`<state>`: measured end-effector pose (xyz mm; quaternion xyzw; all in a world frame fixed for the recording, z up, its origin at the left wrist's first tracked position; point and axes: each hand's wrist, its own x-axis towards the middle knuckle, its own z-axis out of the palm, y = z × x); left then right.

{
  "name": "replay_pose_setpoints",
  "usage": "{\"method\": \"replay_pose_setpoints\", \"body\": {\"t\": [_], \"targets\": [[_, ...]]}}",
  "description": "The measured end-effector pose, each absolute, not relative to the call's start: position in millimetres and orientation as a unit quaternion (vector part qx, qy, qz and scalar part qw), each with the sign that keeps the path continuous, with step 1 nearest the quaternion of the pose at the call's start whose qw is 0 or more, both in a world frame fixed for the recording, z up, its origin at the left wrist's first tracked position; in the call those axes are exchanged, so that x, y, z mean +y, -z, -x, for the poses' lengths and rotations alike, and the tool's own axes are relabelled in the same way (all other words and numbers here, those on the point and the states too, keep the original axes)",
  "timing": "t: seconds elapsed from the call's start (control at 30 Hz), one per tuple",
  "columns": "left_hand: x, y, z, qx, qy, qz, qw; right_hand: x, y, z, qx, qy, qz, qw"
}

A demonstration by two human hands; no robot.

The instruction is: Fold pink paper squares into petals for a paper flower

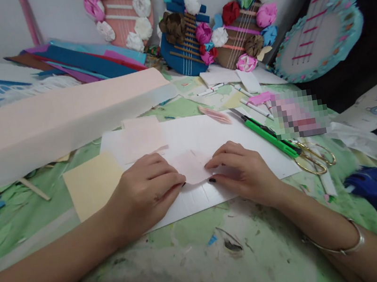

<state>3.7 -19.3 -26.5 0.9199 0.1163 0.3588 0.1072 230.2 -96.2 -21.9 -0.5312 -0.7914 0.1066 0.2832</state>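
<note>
Basically a light two-hand pinch, with tools crowding our right

Our thin pink piece (194, 165), rounded along its lower edge, sits between both hands, over the middle of the white sheet (187, 134) at the worktop's (195, 273) centre. Can't tell if it's touching the sheet.

Left hand (154, 184): thumb and index closed on the piece's left edge. Right hand (241, 168): index tip at its right edge, thumb just below, narrow gap. Can't tell if that side is really gripped.

Handling, our judgement: it looks flimsy, so we'd use fingertip pads only, thumbs under, even tension, small moves. A hard pull likely creases or tears it. We'd rest both wrists so the tips stay steady.

Edges: the green cutter (270, 136) and gold-handled scissors (300, 148) slant across the sheet's right side, just beyond our right knuckles, so no wide right swings. The pale pink paper (141, 134) is at the sheet's far left corner, near our left knuckles; the yellow paper (90, 185) is at its left edge. The blue tool (375, 192) is by the worktop's right edge.

Best room: toward the worktop's near edge, between our forearms. Only small scraps and a dark tear (233, 246) show there; that tear could snag paper.
</note>
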Motion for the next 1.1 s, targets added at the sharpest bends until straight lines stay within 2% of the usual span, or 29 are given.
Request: {"method": "replay_pose_setpoints", "body": {"t": [0.23, 0.53, 0.73, 1.1], "targets": [[-18.0, 26.1, -2.8, 0.136, -0.349, -0.92, 0.115, -95.6, 23.6, -231.5, -0.807, -0.053, 0.512, 0.29], [-17.1, 28.2, -2.5, 0.181, -0.312, -0.916, 0.174, -95.7, 17.4, -230.3, -0.779, -0.183, 0.543, 0.254], [-16.5, 29.4, -3.3, 0.235, -0.25, -0.908, 0.242, -94.2, 18.1, -229.1, -0.765, -0.198, 0.559, 0.252], [-16.5, 27.6, -8.3, 0.291, -0.192, -0.899, 0.264, -92.6, 21.6, -224.1, -0.732, -0.207, 0.587, 0.278]]}}
